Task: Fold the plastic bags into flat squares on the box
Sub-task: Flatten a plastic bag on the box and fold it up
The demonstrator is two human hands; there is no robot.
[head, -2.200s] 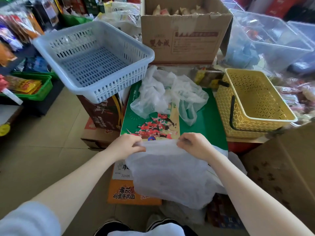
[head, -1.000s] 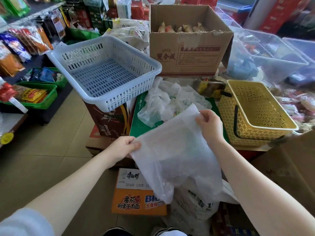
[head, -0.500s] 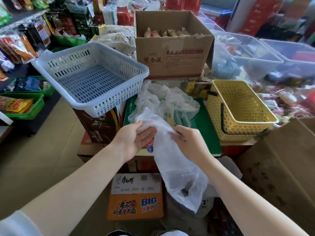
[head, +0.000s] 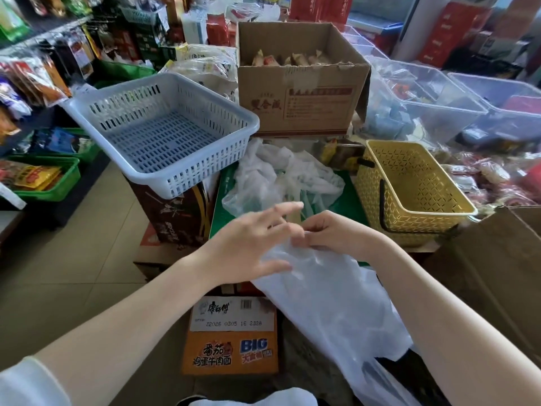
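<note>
- Half a second ago we gripped the bag (head: pixel 322 294) with both hands; now our left hand (head: pixel 248 244) has let go, fingers spread and apart, resting lightly against the film.
- Our right hand (head: pixel 333 232) stays pinched shut on the bag's bunched top edge, just above the near edge of the green box (head: pixel 348 200).
- The bag hangs down off the box towards us, so we judge no fold is started; it needs laying flat first.
- The bag is thin, translucent white film, limp and creased.
- A crumpled heap of more bags (head: pixel 278 177) lies further back on the box.
- A grey slotted basket (head: pixel 164 133) sits left, a yellow lattice basket (head: pixel 409 189) right, both rigid plastic.
</note>
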